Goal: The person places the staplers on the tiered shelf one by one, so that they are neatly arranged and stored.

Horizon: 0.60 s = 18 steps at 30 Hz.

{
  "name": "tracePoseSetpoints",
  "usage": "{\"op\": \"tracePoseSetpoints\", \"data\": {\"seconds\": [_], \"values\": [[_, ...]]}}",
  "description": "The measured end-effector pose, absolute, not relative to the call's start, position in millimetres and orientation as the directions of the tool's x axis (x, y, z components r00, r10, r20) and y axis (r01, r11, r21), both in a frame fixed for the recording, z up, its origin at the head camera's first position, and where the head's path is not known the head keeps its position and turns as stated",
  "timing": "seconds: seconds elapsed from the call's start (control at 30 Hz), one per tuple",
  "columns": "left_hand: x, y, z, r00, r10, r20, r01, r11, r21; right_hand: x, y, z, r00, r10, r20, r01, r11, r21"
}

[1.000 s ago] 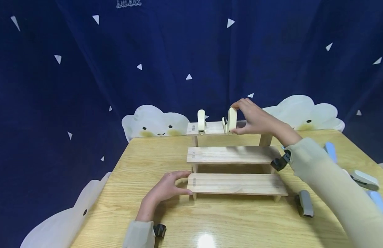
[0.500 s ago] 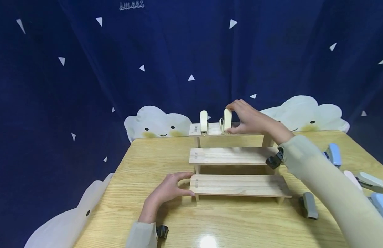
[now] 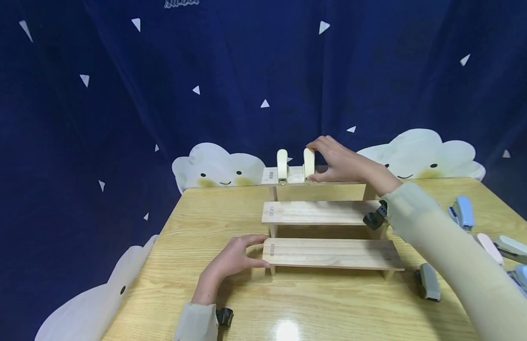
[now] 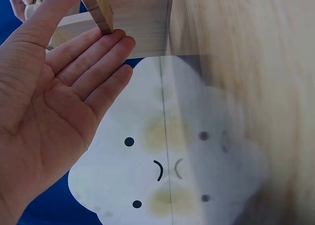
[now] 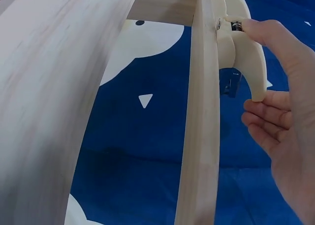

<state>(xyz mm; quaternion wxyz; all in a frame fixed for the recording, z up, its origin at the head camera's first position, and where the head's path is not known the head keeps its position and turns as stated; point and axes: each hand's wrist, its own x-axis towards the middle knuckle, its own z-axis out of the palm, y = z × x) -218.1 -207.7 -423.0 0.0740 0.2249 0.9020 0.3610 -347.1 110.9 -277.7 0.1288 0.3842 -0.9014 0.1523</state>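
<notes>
A three-tier wooden shelf rack (image 3: 331, 253) stands on the table. On its top board sits one cream stapler (image 3: 282, 166), its narrow end facing front. To the right of it, my right hand (image 3: 338, 161) pinches a second cream stapler (image 3: 309, 163), thumb at the front end and fingers at the back. The right wrist view shows this stapler (image 5: 253, 57) resting along the top board, fingertips at its far tip. My left hand (image 3: 235, 257) holds the left end of the bottom board, thumb at the front corner; in the left wrist view its fingers (image 4: 101, 67) extend straight against the wood.
At the right of the table (image 3: 195, 215) lie a grey stapler (image 3: 430, 282), a blue stapler (image 3: 464, 212), a pink stapler (image 3: 489, 248), a whitish stapler (image 3: 516, 249) and a light blue stapler (image 3: 525, 282). A dark blue curtain (image 3: 246, 57) hangs behind.
My right hand has moved left along the top board with its cream stapler, which is straighter and nearer to the first one. The left hand stays at the bottom board.
</notes>
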Motion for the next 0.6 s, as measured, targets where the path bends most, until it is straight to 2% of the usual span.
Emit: {"op": "tracePoseSetpoints", "data": {"seconds": [0.33, 0.6], "values": [[-219.7, -207.6, -423.8, -0.886, 0.462, 0.037, 0.361, 0.639, 0.679, -348.7, 116.2, -280.2, -0.682, -0.65, 0.334, -0.729, 0.644, -0.234], [-219.2, -208.3, -424.3, -0.888, 0.458, 0.037, 0.358, 0.64, 0.68, -345.6, 147.9, -281.4, -0.731, -0.585, 0.351, -0.68, 0.662, -0.314]]}}
